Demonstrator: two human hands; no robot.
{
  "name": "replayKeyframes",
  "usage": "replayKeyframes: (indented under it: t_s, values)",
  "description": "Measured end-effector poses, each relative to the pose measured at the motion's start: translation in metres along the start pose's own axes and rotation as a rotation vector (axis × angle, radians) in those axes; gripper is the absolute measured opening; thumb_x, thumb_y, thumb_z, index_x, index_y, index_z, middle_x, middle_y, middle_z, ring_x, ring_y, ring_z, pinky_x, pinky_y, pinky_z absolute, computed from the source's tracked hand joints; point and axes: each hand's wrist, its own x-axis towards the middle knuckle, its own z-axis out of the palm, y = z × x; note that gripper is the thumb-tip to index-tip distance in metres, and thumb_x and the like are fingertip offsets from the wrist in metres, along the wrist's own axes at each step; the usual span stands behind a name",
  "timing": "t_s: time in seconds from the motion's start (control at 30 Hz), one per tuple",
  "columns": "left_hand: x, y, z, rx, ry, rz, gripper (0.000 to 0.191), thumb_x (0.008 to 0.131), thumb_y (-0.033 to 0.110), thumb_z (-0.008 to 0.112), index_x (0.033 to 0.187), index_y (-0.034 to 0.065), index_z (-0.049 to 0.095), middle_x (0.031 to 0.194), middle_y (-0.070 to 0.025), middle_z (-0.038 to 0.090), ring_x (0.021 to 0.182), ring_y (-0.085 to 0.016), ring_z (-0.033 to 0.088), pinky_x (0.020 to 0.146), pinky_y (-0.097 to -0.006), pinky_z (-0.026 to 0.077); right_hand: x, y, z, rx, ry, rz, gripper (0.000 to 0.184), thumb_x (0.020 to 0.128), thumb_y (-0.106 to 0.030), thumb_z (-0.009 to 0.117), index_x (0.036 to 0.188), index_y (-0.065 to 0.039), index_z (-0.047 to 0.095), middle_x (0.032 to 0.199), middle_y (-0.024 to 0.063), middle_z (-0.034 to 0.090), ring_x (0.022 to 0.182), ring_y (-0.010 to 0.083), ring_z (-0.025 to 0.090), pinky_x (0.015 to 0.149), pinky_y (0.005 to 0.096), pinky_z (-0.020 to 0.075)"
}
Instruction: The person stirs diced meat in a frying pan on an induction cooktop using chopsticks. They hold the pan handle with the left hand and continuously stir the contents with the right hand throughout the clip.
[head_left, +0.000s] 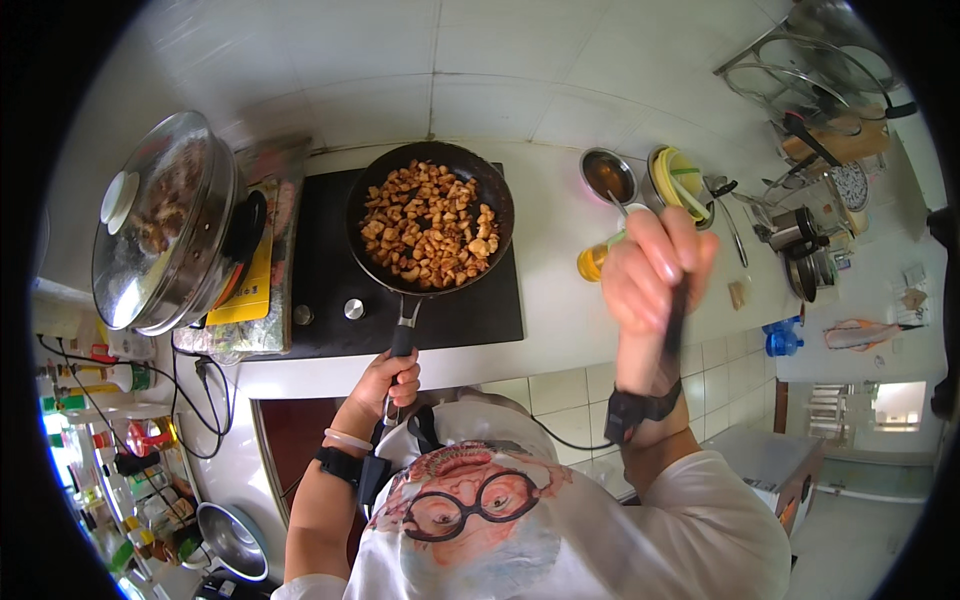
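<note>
My left hand grips the black handle of a dark frying pan. Small browned, diced pieces of food cover much of the pan's bottom. Under the pan lies a black cooktop with a silver knob. To the right of it, my right hand is raised, its fingers closed around the black handle of a utensil. This hand is blurred, and the utensil's working end cannot be made out.
At left stands a steel pot with a glass lid. Behind my right hand are a metal bowl of brown liquid, a container with yellow-green items and a yellow liquid bottle. A metal utensil lies farther right. Black cables hang at left.
</note>
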Motion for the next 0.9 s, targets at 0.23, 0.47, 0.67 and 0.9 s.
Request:
replayKeyframes:
  t_s: [0.23, 0.47, 0.67, 0.9]
  values:
    - [0.0, 0.001, 0.002, 0.008, 0.004, -0.003, 0.009, 0.091, 0.011, 0.051, 0.086, 0.0103, 0.044, 0.059, 0.0023, 0.039, 0.041, -0.006, 0.034, 0.036, -0.0211, 0.028, 0.0, 0.02, -0.098, -1.334, 0.431, 0.563, 0.013, 0.084, -0.014, 0.069, 0.086, -0.001, 0.07, 0.071, 0.0067, 0.067, 0.063, 0.0117, 0.065, 0.055, 0.0241, 0.0513]
    - [0.0, 0.0, 0.001, 0.001, 0.004, -0.009, 0.008, 0.091, 0.01, 0.05, 0.086, 0.0098, 0.043, 0.06, 0.0016, 0.039, 0.041, -0.006, 0.034, 0.036, -0.0212, 0.028, 0.0, 0.06, -0.144, -1.417, 0.303, 0.47, 0.016, 0.083, -0.013, 0.068, 0.083, 0.003, 0.069, 0.071, 0.0065, 0.066, 0.062, 0.0113, 0.065, 0.058, 0.0233, 0.0513]
    - [0.0, -0.001, -0.002, 0.026, 0.002, 0.01, 0.006, 0.091, 0.01, 0.05, 0.088, 0.0094, 0.044, 0.06, 0.0015, 0.039, 0.042, -0.006, 0.034, 0.036, -0.0215, 0.028, 0.017, 0.046, -0.183, -1.536, 0.444, 0.21, 0.016, 0.084, -0.015, 0.068, 0.089, 0.001, 0.069, 0.075, 0.0067, 0.068, 0.066, 0.0129, 0.067, 0.059, 0.0231, 0.0505]
    - [0.0, 0.0, -0.002, 0.0, -0.003, 0.006, 0.005, 0.09, 0.008, 0.05, 0.09, 0.0092, 0.044, 0.06, 0.0013, 0.039, 0.042, -0.006, 0.034, 0.036, -0.0217, 0.028, 0.034, 0.067, -0.218, -1.446, 0.827, 0.172, 0.02, 0.088, -0.013, 0.064, 0.092, 0.006, 0.066, 0.075, 0.0097, 0.067, 0.066, 0.017, 0.069, 0.058, 0.0237, 0.0548]
